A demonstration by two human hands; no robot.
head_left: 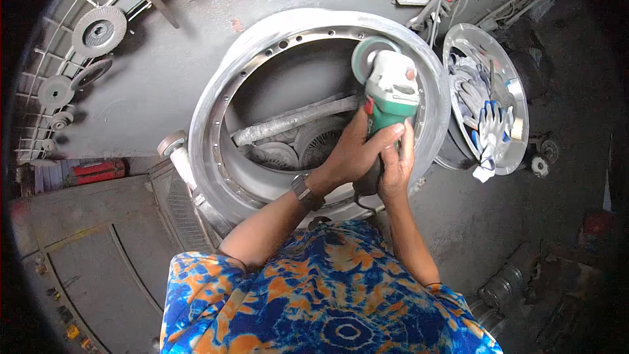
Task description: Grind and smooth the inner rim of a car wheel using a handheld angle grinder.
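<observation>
An angle grinder (392,95) with a green body and pale grey head is held between both my hands. My left hand (350,154) wraps its body from the left, below a red part. My right hand (398,164) closes round the handle from the right. The grinder's round disc (367,59) points away from me, over the inner edge of a large metal wheel rim (213,111) with small holes round its flange. Whether the disc touches the metal, I cannot tell. A dark cord hangs below the grip.
A pale bar (295,121) crosses behind the rim's opening, above wire wheels (321,144). Rollers (172,143) stand at the rim's left. Abrasive discs (99,31) hang on a wire rack at far left. To the right, a metal basin (519,85) holds work gloves (490,128).
</observation>
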